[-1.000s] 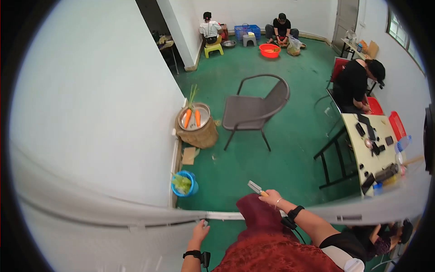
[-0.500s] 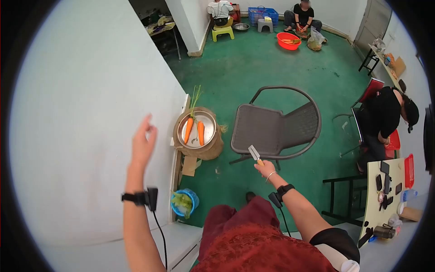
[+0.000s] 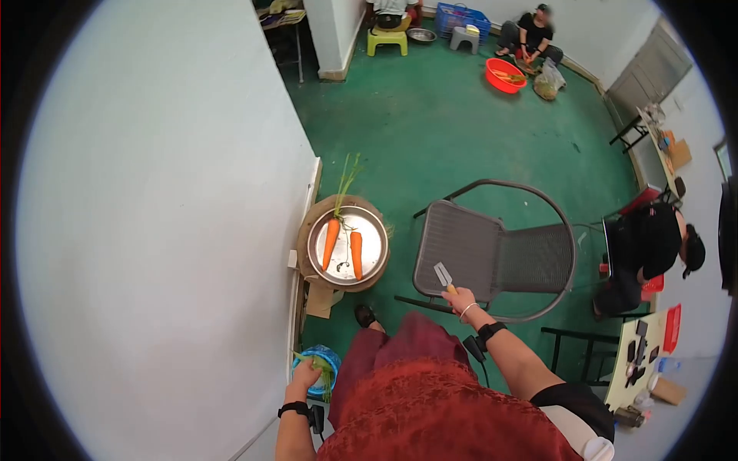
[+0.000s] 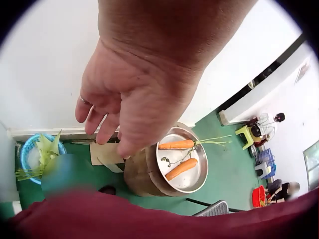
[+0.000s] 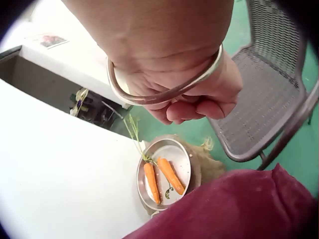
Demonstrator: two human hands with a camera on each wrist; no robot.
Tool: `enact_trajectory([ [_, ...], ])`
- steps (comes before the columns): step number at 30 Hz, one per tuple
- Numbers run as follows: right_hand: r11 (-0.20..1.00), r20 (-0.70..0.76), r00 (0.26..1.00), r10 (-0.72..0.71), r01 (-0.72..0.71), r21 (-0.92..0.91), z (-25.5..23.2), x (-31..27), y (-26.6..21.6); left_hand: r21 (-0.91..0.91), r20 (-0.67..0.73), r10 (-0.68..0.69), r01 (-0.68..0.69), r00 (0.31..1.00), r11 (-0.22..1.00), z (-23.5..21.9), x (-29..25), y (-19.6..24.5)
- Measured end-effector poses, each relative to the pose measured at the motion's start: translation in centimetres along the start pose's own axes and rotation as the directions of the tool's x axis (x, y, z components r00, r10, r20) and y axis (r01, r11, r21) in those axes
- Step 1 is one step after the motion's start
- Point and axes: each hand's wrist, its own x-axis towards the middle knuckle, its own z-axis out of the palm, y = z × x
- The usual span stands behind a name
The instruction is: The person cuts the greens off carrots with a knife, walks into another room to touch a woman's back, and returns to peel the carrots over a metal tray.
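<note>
In the head view my right hand (image 3: 460,300) grips a peeler (image 3: 443,274) by its light wooden handle, its slotted metal blade pointing up over the chair seat. The right wrist view shows the curled fingers (image 5: 192,109), with the peeler hidden. My left hand (image 3: 306,374) overlaps the blue basket (image 3: 329,355) of leafy greens (image 4: 47,152). Its fingers (image 4: 93,119) are relaxed and hold nothing in the left wrist view. Two orange carrots, one with green stalks (image 3: 330,244) and one shorter (image 3: 356,256), lie in a round steel pan (image 3: 372,246).
The pan sits on a cloth-wrapped stump (image 4: 139,174) against the white wall. A grey armchair (image 3: 459,238) stands to its right. A person (image 3: 653,246) sits by a cluttered table (image 3: 615,392) on the right. Farther back are a red basin (image 3: 492,81), a yellow stool (image 3: 387,38) and seated people.
The pan, stump and chair appear closer and lower in view. My left hand rose beside the wall, then came down over the basket. My right hand keeps holding the peeler.
</note>
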Motion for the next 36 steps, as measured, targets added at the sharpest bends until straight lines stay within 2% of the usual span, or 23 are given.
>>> enact_trajectory([
  [2,0.985,-0.015,0.994,-0.104,0.101,-0.142,1.4,1.2,-3.4,-0.032,-0.051,0.003,-0.005,0.999,0.999,-0.3,1.3,-0.9],
  [5,0.956,0.06,0.978,-0.202,0.21,-0.202,3.1,2.4,-9.1,-0.25,-0.15,-0.06,0.02,0.987,0.968,-1.7,2.9,0.0],
  [6,0.943,0.088,0.969,-0.232,0.246,-0.222,3.8,2.7,-11.2,-0.266,-0.171,-0.066,0.019,0.983,0.964,-2.0,3.5,0.4],
  [9,0.805,0.058,0.898,-0.435,0.417,-0.422,6.1,4.1,-16.0,-0.321,-0.223,-0.09,0.014,0.971,0.947,-2.6,4.9,1.5],
  [12,0.878,0.176,0.94,-0.292,0.336,-0.341,8.4,5.3,-20.2,-0.417,-0.24,-0.135,0.024,0.961,0.909,-2.7,6.1,3.5],
  [15,0.719,0.274,0.871,-0.407,0.491,-0.492,11.8,11.2,-20.9,-0.512,-0.216,-0.204,0.067,0.955,0.856,-3.8,7.9,6.5],
  [18,0.453,0.456,0.769,-0.448,0.634,-0.626,15.0,16.3,-22.7,-0.587,-0.222,-0.265,0.088,0.938,0.805,-4.9,10.8,10.4],
  [23,0.38,0.637,0.702,-0.318,0.71,-0.593,19.0,24.1,-25.4,-0.627,-0.332,-0.354,0.076,0.874,0.775,-3.9,19.3,16.4],
  [26,0.361,0.681,0.668,-0.3,0.74,-0.568,21.2,28.0,-25.8,-0.564,-0.441,-0.273,-0.027,0.855,0.825,-3.7,25.7,19.2],
  [27,0.357,0.697,0.661,-0.277,0.745,-0.564,21.5,29.0,-25.3,-0.552,-0.453,-0.287,-0.013,0.844,0.834,-2.8,27.5,19.9],
  [29,0.349,0.726,0.635,-0.265,0.765,-0.542,23.3,31.1,-25.1,-0.514,-0.508,-0.3,-0.005,0.808,0.858,-2.0,32.5,19.9],
  [32,0.344,0.75,0.605,-0.268,0.787,-0.511,24.7,32.9,-24.0,-0.47,-0.525,-0.299,0.021,0.797,0.882,-0.6,38.5,19.4],
  [36,0.33,0.781,0.549,-0.298,0.827,-0.455,25.9,34.5,-22.3,-0.346,-0.618,-0.265,0.046,0.74,0.937,-1.6,42.2,20.0],
])
